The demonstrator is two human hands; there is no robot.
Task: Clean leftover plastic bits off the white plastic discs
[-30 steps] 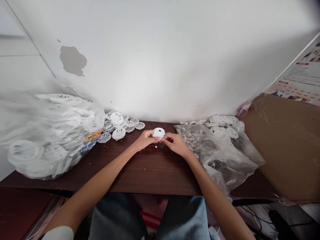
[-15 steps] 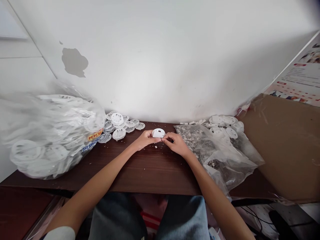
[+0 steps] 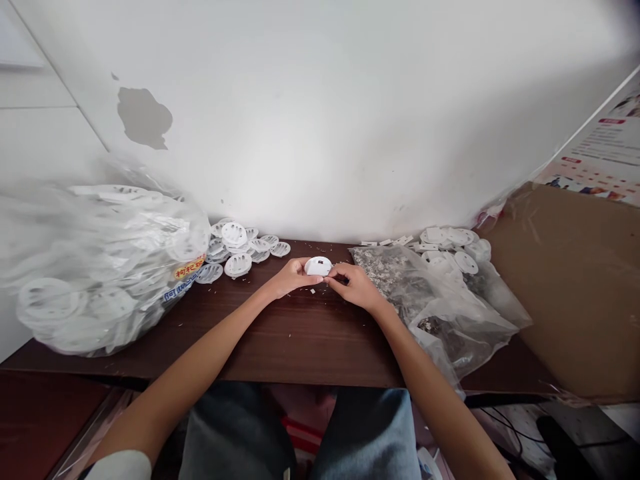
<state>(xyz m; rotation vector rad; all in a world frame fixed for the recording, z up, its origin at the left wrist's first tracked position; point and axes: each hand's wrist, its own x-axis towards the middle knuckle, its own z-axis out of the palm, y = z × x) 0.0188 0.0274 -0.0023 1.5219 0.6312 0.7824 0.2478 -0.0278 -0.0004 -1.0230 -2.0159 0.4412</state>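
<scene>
A small round white plastic disc [image 3: 318,267] with a dark rectangular slot is held up above the middle of the brown table. My left hand [image 3: 293,279] grips its left side, thumb in front and fingers behind. At the disc's lower right edge, the fingertips of my right hand [image 3: 349,283] are pinched together, touching or nearly touching it. Whatever lies between those fingertips is too small to make out. On the tabletop below, a tiny white piece [image 3: 313,291] lies among scattered bits.
A clear bag of white discs [image 3: 115,267] bulges at the left, beside a loose pile of slotted discs [image 3: 239,248]. To the right lies a clear bag of tiny metal-looking parts [image 3: 387,267], near more white parts [image 3: 447,243]. A brown cardboard sheet [image 3: 575,287] stands far right.
Both hands keep nearly the same hold on the white disc. The disc seems slightly turned or tilted, and the whole view has shifted a little.
</scene>
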